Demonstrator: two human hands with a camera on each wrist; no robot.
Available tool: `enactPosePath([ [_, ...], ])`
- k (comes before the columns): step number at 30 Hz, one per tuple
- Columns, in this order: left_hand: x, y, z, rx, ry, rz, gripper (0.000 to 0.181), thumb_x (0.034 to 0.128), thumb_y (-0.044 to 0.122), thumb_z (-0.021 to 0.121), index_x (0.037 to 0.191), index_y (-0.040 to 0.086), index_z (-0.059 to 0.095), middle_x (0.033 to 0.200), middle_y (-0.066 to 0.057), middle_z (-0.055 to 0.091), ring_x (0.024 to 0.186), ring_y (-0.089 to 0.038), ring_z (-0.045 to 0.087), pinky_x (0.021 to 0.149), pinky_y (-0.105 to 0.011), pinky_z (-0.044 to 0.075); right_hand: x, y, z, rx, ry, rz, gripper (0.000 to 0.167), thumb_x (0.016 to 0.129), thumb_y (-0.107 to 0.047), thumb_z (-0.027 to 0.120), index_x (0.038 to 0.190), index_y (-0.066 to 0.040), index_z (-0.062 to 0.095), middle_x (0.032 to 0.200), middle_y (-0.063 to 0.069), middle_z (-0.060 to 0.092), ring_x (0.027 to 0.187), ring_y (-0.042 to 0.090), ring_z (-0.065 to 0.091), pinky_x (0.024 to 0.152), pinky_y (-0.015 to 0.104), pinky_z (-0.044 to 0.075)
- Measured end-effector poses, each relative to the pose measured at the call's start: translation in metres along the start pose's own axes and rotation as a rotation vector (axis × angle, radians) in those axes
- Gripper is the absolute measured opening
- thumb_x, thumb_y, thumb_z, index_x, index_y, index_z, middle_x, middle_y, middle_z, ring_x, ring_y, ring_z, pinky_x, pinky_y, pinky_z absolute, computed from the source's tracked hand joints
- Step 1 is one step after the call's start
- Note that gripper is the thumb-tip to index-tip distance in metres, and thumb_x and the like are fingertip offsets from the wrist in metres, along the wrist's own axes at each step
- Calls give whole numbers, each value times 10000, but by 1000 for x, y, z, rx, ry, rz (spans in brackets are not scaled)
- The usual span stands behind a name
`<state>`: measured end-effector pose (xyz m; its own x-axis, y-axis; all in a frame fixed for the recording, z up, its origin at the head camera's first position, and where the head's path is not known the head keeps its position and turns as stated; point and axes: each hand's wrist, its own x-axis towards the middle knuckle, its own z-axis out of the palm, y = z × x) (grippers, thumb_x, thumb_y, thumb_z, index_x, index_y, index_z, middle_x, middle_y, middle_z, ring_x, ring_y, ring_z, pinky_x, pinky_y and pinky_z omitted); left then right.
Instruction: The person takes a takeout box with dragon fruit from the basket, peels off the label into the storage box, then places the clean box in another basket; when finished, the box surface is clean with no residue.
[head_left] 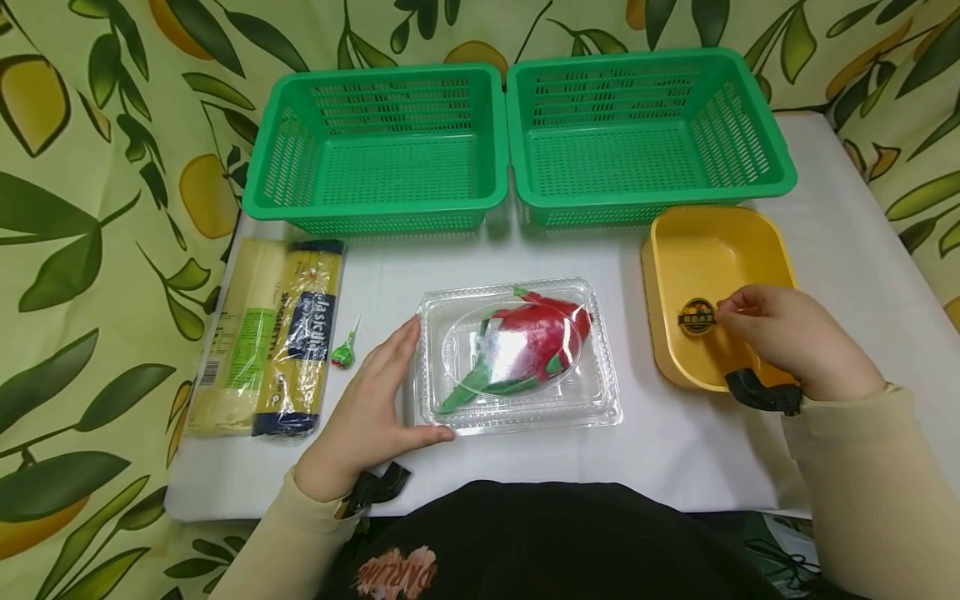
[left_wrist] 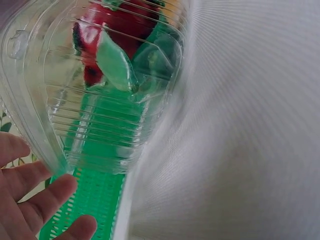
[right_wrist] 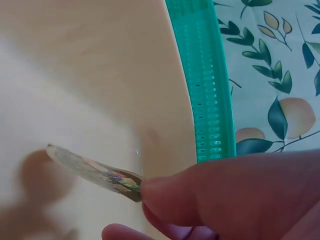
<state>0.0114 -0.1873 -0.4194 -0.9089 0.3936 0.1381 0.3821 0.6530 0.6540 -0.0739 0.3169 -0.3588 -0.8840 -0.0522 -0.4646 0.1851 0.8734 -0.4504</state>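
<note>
A lidded clear plastic box (head_left: 600, 400) with a red and green dragon fruit (head_left: 525, 333) inside lies at the middle of the table. My left hand (head_left: 371, 408) rests against the box's left side, fingers fairly straight and thumb at the near corner. In the left wrist view, the fingertips (left_wrist: 62, 187) are beside the box's ribbed wall. Over the yellow tub (head_left: 720, 250), my right hand (head_left: 795, 333) pinches a small dark round sticker (head_left: 697, 317) with gold lettering between thumb and finger. The right wrist view shows this sticker (right_wrist: 95, 172) nearly edge-on, slightly curved.
Two green baskets (head_left: 375, 218) (head_left: 660, 200) stand side by side along the back. Left of the box lie a spaghetti pack (head_left: 300, 333), a pale noodle pack (head_left: 240, 333) beside it, and a small green-wrapped lollipop (head_left: 344, 353). Patterned cloth (head_left: 112, 250) hangs around the table.
</note>
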Motion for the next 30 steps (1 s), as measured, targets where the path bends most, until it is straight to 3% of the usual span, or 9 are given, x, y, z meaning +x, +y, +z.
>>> enactPosePath([
  [7, 0, 0, 0, 4, -2, 0, 1490, 629, 469, 1080, 1767, 54, 212, 1807, -197, 296, 1617, -472, 368, 1263, -688, 380, -1, 1, -1, -13, 52, 7, 312, 1129, -212, 585, 1214, 78, 664, 1024, 200, 665, 893, 331, 517, 643, 354, 426],
  [15, -1, 0, -1, -3, -16, -12, 1489, 641, 475, 1075, 1769, 57, 198, 1812, -202, 282, 1628, -473, 350, 1273, -688, 364, -6, 0, -4, -51, 86, 25, 298, 1089, -197, 615, 1230, 65, 646, 1226, 340, 640, 986, 426, 530, 690, 381, 428],
  [21, 0, 1, -1, 2, -19, -12, 1477, 646, 479, 1070, 1763, 38, 209, 1816, -198, 272, 1633, -469, 344, 1277, -678, 363, -10, -3, -5, -70, 112, 28, 363, 1114, -269, 615, 1280, 55, 611, 1353, 414, 601, 1095, 513, 544, 784, 468, 472],
  [30, 0, 2, -1, 4, -21, -16, 1474, 648, 480, 1072, 1757, 22, 217, 1815, -197, 276, 1638, -456, 344, 1281, -671, 362, -29, -36, 9, -4, 186, -44, 477, 1102, -496, 644, 1276, -52, 666, 1269, 300, 731, 1085, 446, 617, 667, 347, 487],
])
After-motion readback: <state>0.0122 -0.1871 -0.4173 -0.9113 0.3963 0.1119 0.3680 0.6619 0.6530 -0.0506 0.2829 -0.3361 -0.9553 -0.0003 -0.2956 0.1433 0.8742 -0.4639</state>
